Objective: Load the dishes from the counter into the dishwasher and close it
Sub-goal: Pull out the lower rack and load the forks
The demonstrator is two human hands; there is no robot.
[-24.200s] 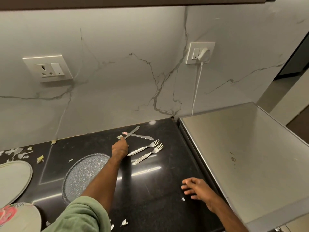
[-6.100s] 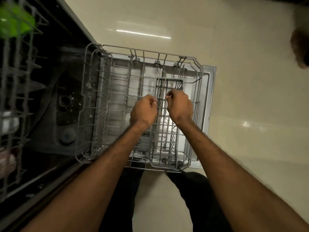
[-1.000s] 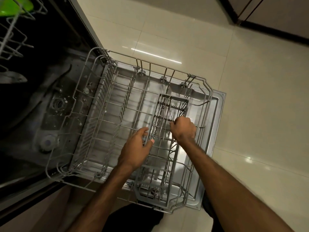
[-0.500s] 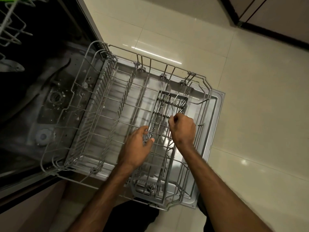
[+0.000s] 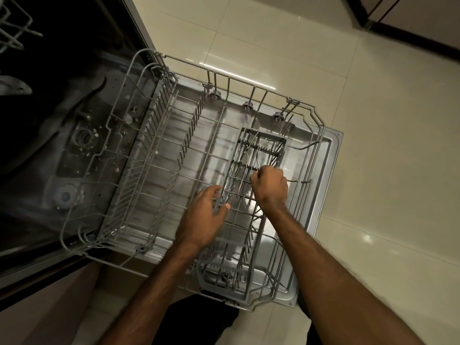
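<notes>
- Dishwasher [image 5: 74, 115] stands open at my left, its tub dark, with a round drain and pale specks on its floor.
- Its door [image 5: 331, 155] lies flat in front of me, steel side up, and the lower rack [image 5: 154, 145] is drawn right out over it.
- Rows of upright tines fill the left half of the rack; no plates stand in them.
- On the right side of the rack sits the long grey cutlery basket [image 5: 258, 245], running from near my legs to the far rim.
- The cutlery [image 5: 252, 148] — a few thin silver pieces — stands in the far end of that basket, handles or tips poking above the top grid; I cannot tell forks from knives at this size.
- My right hand [image 5: 270, 186] is over the middle of the basket, fingers curled tight, pinching one of those thin silver pieces at my fingertips.
- My left hand [image 5: 202, 220] is at the basket's left wall, fingers hooked over its rim and thumb [image 5: 224, 207] against the wire — a loose grip on the basket itself.
- Both forearms reach in from the bottom edge, bare.
- A corner of the white upper rack [image 5: 12, 33] shows at the top left.
- Cream floor tiles [image 5: 385, 145] lie to the right of the door.
</notes>
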